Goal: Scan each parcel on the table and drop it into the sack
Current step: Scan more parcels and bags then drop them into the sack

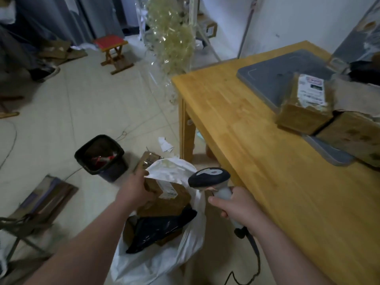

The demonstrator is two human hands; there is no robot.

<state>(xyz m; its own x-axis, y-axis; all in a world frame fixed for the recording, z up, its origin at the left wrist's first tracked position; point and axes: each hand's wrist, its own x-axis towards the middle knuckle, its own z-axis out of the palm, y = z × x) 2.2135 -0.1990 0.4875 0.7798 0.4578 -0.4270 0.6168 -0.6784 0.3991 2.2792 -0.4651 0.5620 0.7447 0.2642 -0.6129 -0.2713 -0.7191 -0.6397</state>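
A white plastic sack (pixel 164 262) stands open on the floor beside the wooden table (pixel 267 182). Inside it lie brown cardboard parcels (pixel 170 199) and a black poly-bag parcel (pixel 158 227). My left hand (pixel 134 191) grips the sack's upper rim and the edge of the top brown parcel at the sack's mouth. My right hand (pixel 233 204) holds a grey handheld barcode scanner (pixel 209 178) by its handle, just right of the sack, its cable trailing down. On the table's right side sit two brown boxes: one with a white label (pixel 306 105) and another (pixel 353 138) next to it.
A grey mat (pixel 273 79) lies under the boxes on the table. On the floor stand a black waste bin (pixel 101 157), a red-topped folding stool (pixel 113 50), flattened cardboard (pixel 47 200) at the left, and a clear bag of shredded filler (pixel 172 38) behind the table.
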